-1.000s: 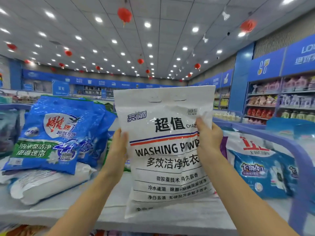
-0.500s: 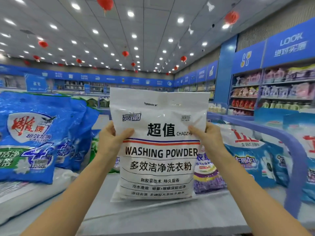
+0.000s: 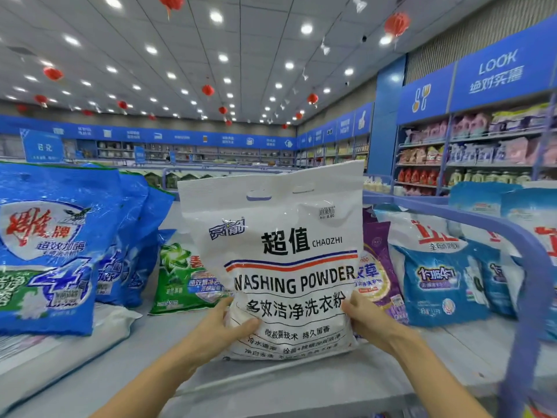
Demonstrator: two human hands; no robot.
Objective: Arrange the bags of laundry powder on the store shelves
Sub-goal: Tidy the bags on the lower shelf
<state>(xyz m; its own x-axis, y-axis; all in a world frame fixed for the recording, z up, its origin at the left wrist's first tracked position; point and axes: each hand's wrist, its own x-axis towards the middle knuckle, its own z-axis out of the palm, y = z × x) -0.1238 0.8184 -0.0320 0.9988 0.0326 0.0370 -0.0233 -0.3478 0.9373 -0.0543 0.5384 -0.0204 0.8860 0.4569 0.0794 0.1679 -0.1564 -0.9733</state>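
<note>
The white bag [image 3: 280, 251] and blue bags [image 3: 54, 245] look like glossy, crinkled plastic; the shelf [image 3: 301, 384] seems matt grey.

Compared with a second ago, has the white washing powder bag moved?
Yes. The white washing powder bag has gone down and away from the camera: it now seems to stand on the grey shelf, hiding part of the green bag behind.

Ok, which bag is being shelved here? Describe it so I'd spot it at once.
On the grey shelf top in the foreground, look at the middle of the row of bags. The white bag stands upright there, held low by the left hand and right hand. Only it is plain white with black "WASHING POWDER" lettering; its neighbours are blue, green and purple.
</note>
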